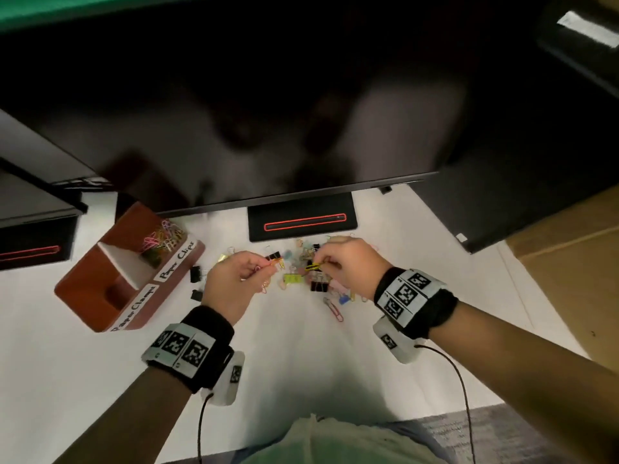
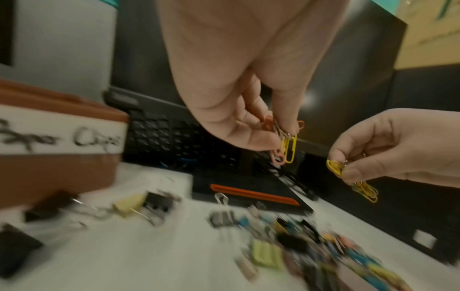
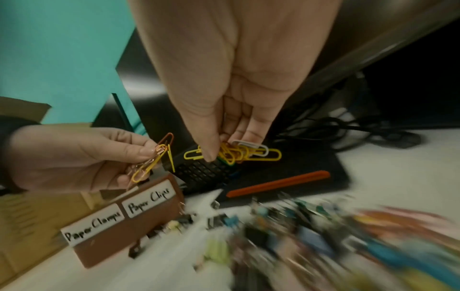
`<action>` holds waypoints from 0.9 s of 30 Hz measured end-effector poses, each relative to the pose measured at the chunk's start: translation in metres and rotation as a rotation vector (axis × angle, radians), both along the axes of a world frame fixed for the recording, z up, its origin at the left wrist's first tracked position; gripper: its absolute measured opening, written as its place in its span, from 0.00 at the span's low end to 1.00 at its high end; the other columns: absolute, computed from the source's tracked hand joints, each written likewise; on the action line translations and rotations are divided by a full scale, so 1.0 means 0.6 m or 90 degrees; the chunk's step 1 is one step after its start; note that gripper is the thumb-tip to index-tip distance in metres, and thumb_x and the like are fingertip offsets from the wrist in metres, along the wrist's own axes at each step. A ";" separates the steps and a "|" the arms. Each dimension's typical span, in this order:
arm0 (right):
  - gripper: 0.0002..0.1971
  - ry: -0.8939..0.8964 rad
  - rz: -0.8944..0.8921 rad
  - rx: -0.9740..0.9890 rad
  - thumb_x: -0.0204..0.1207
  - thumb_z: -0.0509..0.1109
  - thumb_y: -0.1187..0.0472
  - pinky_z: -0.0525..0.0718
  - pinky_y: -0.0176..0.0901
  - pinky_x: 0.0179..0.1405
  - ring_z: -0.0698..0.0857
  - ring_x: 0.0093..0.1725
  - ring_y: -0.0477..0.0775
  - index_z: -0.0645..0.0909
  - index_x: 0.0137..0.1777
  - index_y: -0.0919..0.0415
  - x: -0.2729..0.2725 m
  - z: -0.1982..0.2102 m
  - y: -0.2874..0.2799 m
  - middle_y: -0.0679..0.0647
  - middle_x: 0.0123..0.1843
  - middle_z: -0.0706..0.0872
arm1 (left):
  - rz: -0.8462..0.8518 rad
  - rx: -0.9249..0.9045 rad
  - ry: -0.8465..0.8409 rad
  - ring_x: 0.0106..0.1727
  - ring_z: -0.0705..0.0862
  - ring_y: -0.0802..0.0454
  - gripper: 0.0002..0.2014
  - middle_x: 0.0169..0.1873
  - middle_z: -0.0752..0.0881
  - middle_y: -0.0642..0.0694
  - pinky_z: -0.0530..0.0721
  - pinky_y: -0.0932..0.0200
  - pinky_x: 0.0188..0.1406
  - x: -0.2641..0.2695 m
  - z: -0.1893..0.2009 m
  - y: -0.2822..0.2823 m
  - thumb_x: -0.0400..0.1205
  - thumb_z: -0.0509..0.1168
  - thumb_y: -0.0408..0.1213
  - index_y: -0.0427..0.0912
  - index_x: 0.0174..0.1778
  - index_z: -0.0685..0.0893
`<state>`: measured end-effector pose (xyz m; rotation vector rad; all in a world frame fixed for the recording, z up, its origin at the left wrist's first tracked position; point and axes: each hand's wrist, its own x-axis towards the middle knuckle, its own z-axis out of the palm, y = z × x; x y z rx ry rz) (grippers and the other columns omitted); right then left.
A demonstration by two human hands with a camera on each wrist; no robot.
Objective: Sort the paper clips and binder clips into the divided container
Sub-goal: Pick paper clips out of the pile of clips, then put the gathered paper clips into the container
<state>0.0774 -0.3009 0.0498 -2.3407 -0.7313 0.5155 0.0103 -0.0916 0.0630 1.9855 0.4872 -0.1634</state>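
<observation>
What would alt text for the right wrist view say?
The right hand pinches a bunch of mostly yellow paper clips above a blurred pile of clips. The left hand holds more paper clips over the brown divided container.

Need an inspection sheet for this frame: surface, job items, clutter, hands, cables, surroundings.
Surface: white desk, mostly bare toward the person.
Job's things: brown divided container labelled Paper Clips and Paper Clamps; coloured paper clips lie in its far compartment. Loose pile of mixed clips sits between the hands.
Clutter: black binder clips beside the container.
Grippers: left hand pinches orange and yellow paper clips; right hand pinches a bunch of yellow paper clips.
Cables: thin black wrist leads.
Surroundings: dark monitor on a black stand.
</observation>
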 end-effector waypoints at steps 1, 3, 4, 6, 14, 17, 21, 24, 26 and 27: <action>0.08 -0.011 0.007 0.015 0.76 0.68 0.65 0.82 0.44 0.55 0.83 0.50 0.53 0.85 0.53 0.58 0.005 0.012 0.036 0.54 0.51 0.86 | 0.033 -0.014 -0.006 0.28 0.82 0.56 0.08 0.27 0.86 0.48 0.84 0.63 0.29 0.001 0.009 0.031 0.74 0.73 0.30 0.46 0.33 0.84; 0.08 -0.031 0.023 0.046 0.75 0.68 0.66 0.81 0.43 0.55 0.84 0.49 0.53 0.86 0.52 0.59 0.018 0.033 0.113 0.56 0.50 0.85 | 0.097 -0.027 -0.026 0.25 0.82 0.60 0.07 0.24 0.86 0.51 0.82 0.68 0.25 0.002 0.029 0.093 0.74 0.72 0.29 0.44 0.33 0.84; 0.08 -0.037 0.026 0.059 0.74 0.69 0.66 0.82 0.43 0.55 0.84 0.48 0.54 0.86 0.51 0.60 0.024 0.042 0.155 0.56 0.50 0.85 | 0.118 -0.034 -0.035 0.25 0.82 0.61 0.04 0.26 0.87 0.51 0.82 0.70 0.25 0.002 0.041 0.123 0.75 0.72 0.30 0.40 0.35 0.85; 0.08 -0.042 0.024 0.091 0.73 0.70 0.67 0.82 0.45 0.55 0.84 0.46 0.55 0.86 0.49 0.61 0.035 0.055 0.241 0.56 0.48 0.85 | 0.158 -0.044 -0.052 0.28 0.83 0.60 0.03 0.31 0.86 0.43 0.84 0.69 0.29 0.003 0.061 0.183 0.76 0.71 0.31 0.35 0.39 0.84; 0.16 0.043 0.024 0.020 0.77 0.69 0.59 0.81 0.52 0.63 0.84 0.59 0.59 0.80 0.65 0.60 0.050 0.042 0.501 0.60 0.61 0.85 | 0.256 -0.081 0.038 0.42 0.87 0.46 0.09 0.46 0.88 0.35 0.88 0.56 0.45 0.018 0.051 0.369 0.80 0.67 0.41 0.38 0.43 0.83; 0.19 0.044 0.040 0.007 0.79 0.66 0.57 0.80 0.50 0.65 0.83 0.63 0.58 0.76 0.69 0.60 0.039 0.034 0.509 0.60 0.64 0.84 | 0.234 -0.088 0.047 0.51 0.86 0.48 0.14 0.49 0.87 0.39 0.85 0.50 0.56 0.011 0.049 0.376 0.82 0.61 0.49 0.40 0.46 0.83; 0.12 0.012 0.054 0.103 0.79 0.66 0.59 0.83 0.42 0.58 0.85 0.54 0.52 0.82 0.61 0.59 0.015 0.029 0.436 0.56 0.57 0.85 | 0.159 -0.059 -0.021 0.50 0.86 0.57 0.12 0.48 0.89 0.50 0.84 0.52 0.56 0.001 0.057 0.343 0.83 0.58 0.50 0.52 0.47 0.86; 0.08 -0.024 0.039 0.099 0.78 0.67 0.60 0.80 0.36 0.49 0.83 0.46 0.49 0.85 0.54 0.58 -0.004 0.016 0.330 0.54 0.51 0.85 | 0.062 -0.040 -0.049 0.50 0.87 0.55 0.10 0.44 0.89 0.51 0.86 0.49 0.54 0.006 0.057 0.284 0.82 0.60 0.48 0.52 0.44 0.85; 0.08 -0.042 0.003 0.048 0.77 0.69 0.59 0.81 0.38 0.49 0.82 0.46 0.48 0.85 0.53 0.57 -0.009 -0.002 0.246 0.53 0.50 0.85 | 0.003 -0.043 -0.059 0.49 0.86 0.50 0.08 0.45 0.88 0.48 0.86 0.46 0.54 0.016 0.049 0.233 0.82 0.62 0.44 0.49 0.48 0.86; 0.09 -0.048 -0.023 0.008 0.77 0.69 0.57 0.82 0.41 0.51 0.82 0.48 0.49 0.84 0.55 0.56 -0.009 -0.010 0.203 0.53 0.50 0.85 | -0.026 -0.042 -0.061 0.49 0.86 0.50 0.07 0.45 0.88 0.49 0.86 0.47 0.54 0.023 0.042 0.205 0.81 0.62 0.41 0.48 0.49 0.85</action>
